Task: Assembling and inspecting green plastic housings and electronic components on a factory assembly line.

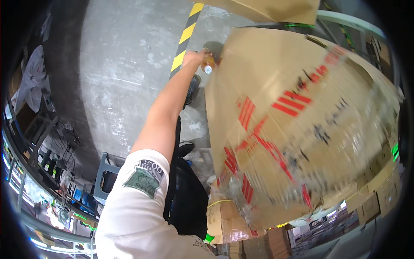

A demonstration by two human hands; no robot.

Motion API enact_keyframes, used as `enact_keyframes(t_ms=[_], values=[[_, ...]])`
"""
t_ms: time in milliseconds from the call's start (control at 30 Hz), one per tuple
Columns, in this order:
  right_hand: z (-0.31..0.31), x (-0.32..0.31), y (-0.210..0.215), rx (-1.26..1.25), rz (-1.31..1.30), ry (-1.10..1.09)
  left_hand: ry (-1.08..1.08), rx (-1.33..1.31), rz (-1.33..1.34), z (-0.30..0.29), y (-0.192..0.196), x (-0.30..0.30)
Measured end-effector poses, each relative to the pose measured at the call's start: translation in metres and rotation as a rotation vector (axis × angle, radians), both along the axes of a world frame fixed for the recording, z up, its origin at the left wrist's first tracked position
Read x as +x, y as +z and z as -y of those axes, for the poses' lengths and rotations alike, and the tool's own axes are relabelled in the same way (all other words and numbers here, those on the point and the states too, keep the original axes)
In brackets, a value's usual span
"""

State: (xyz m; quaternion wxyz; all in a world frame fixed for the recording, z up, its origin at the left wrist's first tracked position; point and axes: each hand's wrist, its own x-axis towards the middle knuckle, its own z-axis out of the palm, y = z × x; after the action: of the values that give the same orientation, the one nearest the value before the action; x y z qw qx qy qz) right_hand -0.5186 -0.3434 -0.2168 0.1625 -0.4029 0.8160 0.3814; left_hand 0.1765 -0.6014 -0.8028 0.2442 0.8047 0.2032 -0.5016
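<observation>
Bottle (208, 61), amber and white-capped, is grasped in the left hand (198, 56) beside the large carton (258, 64); whether it touches the floor (125, 52) is unclear. Gripping its body likely keeps the cap free. The right hand is out of view, its state unknown.

Floor (120, 52): bare grey concrete, scuffed, pale patches, brightly lit mid-view, darker band along the left. Yellow-black striped tape (188, 33) runs across it, top centre. Grey plastic stool (100, 193) lower left. Pale metal rail (351, 20) upper right, more metal framing (43, 227) bottom left, fisheye-bent.
</observation>
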Motion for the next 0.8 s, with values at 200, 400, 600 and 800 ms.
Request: enact_keyframes(t_ms=[200,400,600,800], values=[[-0.061,-0.06,-0.023,-0.182,0.233,-0.026,-0.406,0.026,0.14,-0.071,0.109,-0.059],[-0.014,-0.04,-0.038,-0.468,0.351,0.202,-0.648,0.077,0.178,-0.126,0.332,-0.187],[0.089,-0.005,0.043,-0.941,1.015,-0.686,-0.808,-0.171,0.221,-0.15,0.468,-0.318],[0.161,-0.044,0.114,-0.705,1.588,-0.616,-0.854,-0.747,-0.469,-0.027,0.637,-0.49]])
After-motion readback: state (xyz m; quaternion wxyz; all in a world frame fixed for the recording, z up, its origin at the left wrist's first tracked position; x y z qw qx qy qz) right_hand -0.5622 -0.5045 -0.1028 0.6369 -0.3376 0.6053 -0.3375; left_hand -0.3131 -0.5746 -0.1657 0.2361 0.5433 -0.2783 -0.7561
